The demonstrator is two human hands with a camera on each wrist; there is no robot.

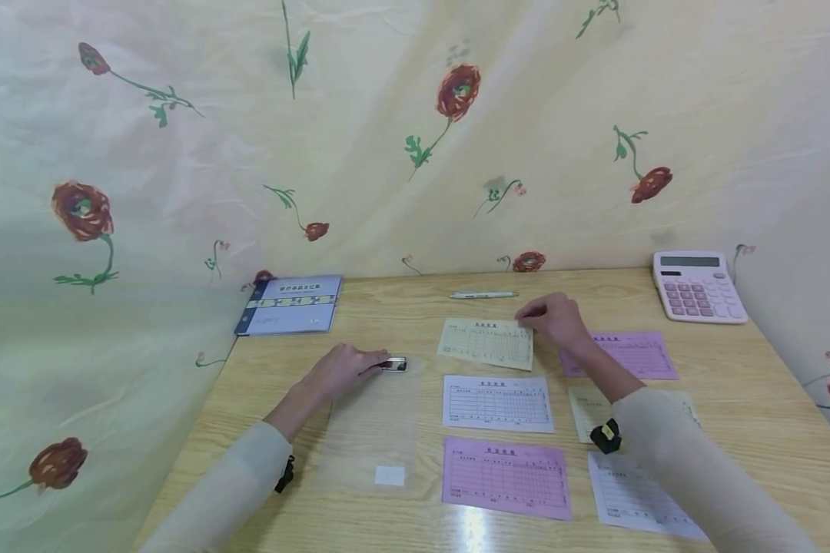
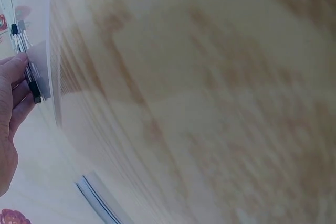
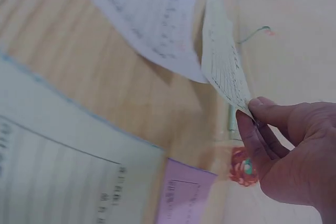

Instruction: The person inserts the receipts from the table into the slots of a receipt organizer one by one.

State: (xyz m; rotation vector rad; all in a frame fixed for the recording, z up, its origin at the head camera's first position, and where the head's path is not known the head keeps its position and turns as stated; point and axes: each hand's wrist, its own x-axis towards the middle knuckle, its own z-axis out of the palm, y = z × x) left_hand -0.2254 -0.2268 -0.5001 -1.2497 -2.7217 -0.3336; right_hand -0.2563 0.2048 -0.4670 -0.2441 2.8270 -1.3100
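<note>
My left hand (image 1: 340, 370) grips the metal clip (image 1: 396, 365) at the top of a translucent clipboard (image 1: 370, 430), which lies on the wooden table. In the left wrist view, the thumb (image 2: 18, 62) lies against the clip. At the right, my right hand (image 1: 559, 321) pinches the upper right corner of a pale yellow-green printed slip (image 1: 486, 343) between thumb and fingers. The right wrist view shows this slip (image 3: 223, 61) tilted, its held end raised. Just below it lies a white slip (image 1: 498, 405), with a pink slip (image 1: 506, 480) nearer to me.
Right of these, another pink slip (image 1: 632, 355), a yellow-green slip (image 1: 588, 411) and a white slip (image 1: 639, 499) form a column partly under my right arm. Along the back are a blue-and-white booklet (image 1: 290, 307), a pen (image 1: 483, 295) and a pink calculator (image 1: 700, 288). Flowered cloth (image 1: 387, 138) hangs behind.
</note>
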